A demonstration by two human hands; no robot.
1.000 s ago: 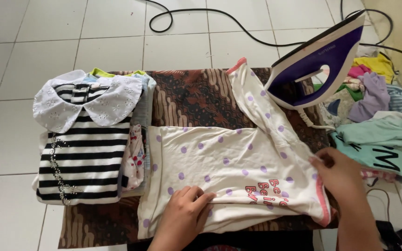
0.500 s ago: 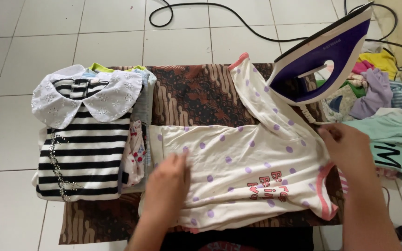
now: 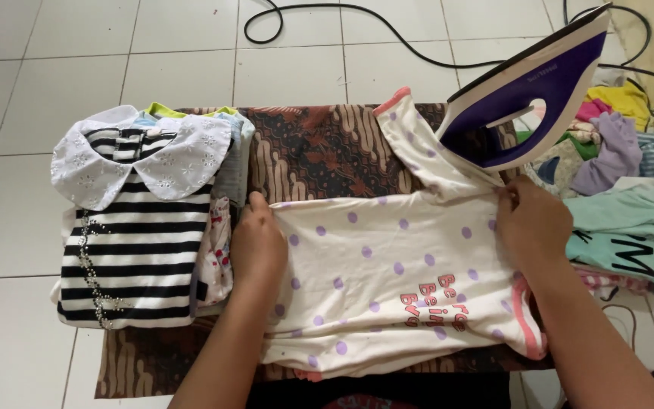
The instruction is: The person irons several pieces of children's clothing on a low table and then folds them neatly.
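Note:
A cream shirt with purple dots and pink trim [image 3: 387, 280] lies spread on a brown batik cloth [image 3: 319, 144]. My left hand [image 3: 257, 242] rests flat on the shirt's left edge, fingers pinching the top corner. At the shirt's upper right, where one sleeve [image 3: 410, 140] angles up and away, my right hand [image 3: 531, 223] pinches the fabric. A purple and white iron [image 3: 527, 98] stands on its heel just above my right hand.
A folded pile topped by a black and white striped top with a white lace collar [image 3: 134, 220] sits at the left. Loose unfolded clothes [image 3: 622, 189] are heaped at the right. A black cord [image 3: 357, 19] runs over the white tiled floor behind.
My left hand slid from the shirt's lower middle up to its left edge. My right hand moved up to the top right corner. The shirt body now lies flatter and wider.

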